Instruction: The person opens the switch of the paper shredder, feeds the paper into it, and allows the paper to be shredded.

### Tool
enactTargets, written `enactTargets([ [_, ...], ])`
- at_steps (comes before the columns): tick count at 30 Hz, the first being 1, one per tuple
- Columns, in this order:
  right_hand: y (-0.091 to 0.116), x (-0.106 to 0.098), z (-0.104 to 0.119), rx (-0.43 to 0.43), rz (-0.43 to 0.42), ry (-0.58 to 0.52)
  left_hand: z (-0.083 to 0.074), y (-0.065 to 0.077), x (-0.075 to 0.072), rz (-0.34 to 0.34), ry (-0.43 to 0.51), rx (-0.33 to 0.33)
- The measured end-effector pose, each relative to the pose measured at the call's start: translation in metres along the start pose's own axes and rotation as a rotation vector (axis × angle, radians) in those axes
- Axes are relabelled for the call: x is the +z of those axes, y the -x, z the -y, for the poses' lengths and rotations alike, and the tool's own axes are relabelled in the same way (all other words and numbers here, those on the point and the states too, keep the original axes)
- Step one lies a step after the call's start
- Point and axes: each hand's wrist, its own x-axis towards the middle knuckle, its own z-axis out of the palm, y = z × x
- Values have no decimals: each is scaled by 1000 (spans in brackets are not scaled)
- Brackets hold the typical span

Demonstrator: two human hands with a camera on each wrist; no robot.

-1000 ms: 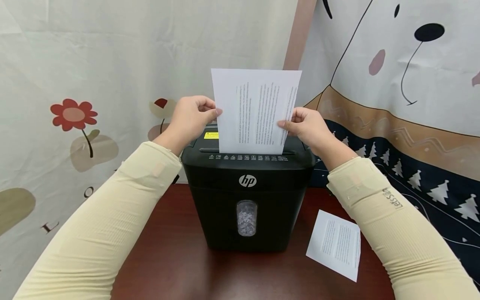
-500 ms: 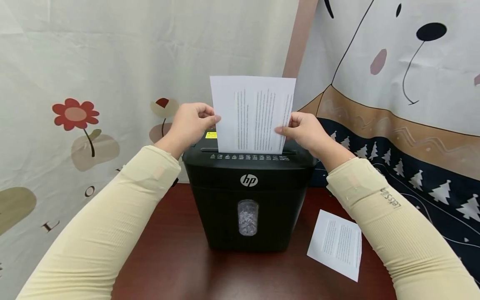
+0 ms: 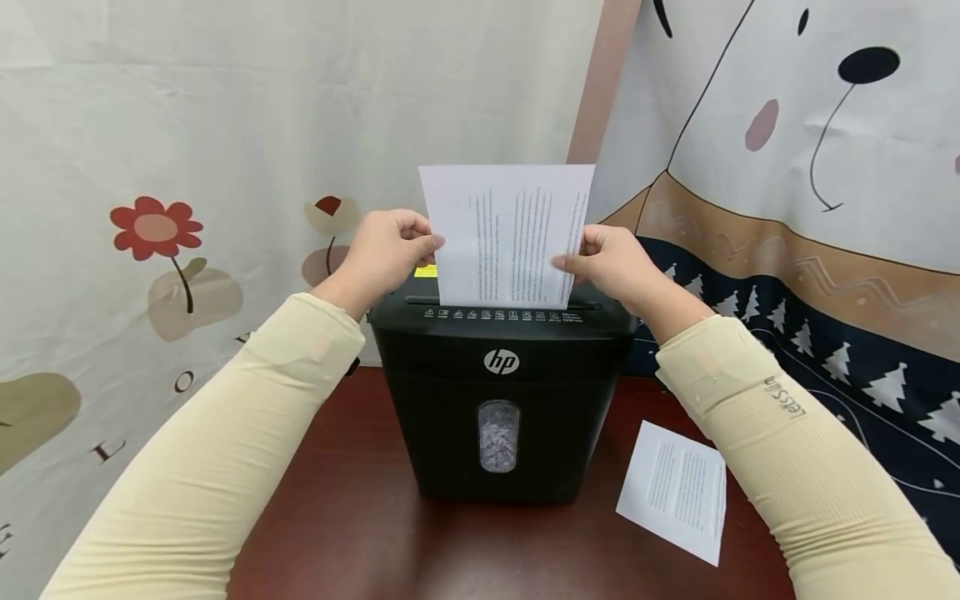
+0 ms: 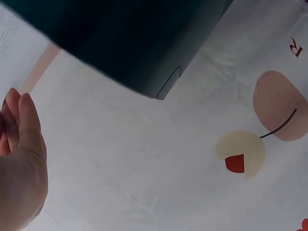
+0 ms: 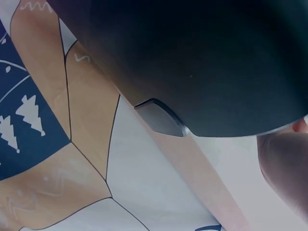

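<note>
A printed sheet of paper [image 3: 506, 233] stands upright in the head view, its lower edge in the slot of a black HP paper shredder [image 3: 502, 400]. My left hand [image 3: 386, 254] pinches the sheet's left edge between thumb and fingers. On the opposite edge my right hand [image 3: 611, 258] pinches it, thumb lying over the printed face. Behind the shredder's window [image 3: 498, 436] white paper scraps show. The left wrist view catches part of the left hand [image 4: 24, 159] beside the dark shredder body [image 4: 139, 43]. In the right wrist view the shredder [image 5: 202, 72] hides most of the right hand [image 5: 286, 163].
A second printed sheet [image 3: 675, 492] lies on the reddish-brown table [image 3: 337, 517], right of the shredder. A pale curtain with flower prints [image 3: 247, 108] hangs behind, and a cloth with a bear print [image 3: 795, 200] hangs at the right.
The upright sheet's top edge has come down lower over the shredder, and both hands have sunk slightly with it. They keep their pinch on its edges. The sheet on the table stays put.
</note>
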Motion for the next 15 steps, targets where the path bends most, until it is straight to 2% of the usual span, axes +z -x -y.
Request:
enactTargets([
  [15, -2, 1, 0, -3, 14, 52, 0, -5, 2, 22, -8, 4],
])
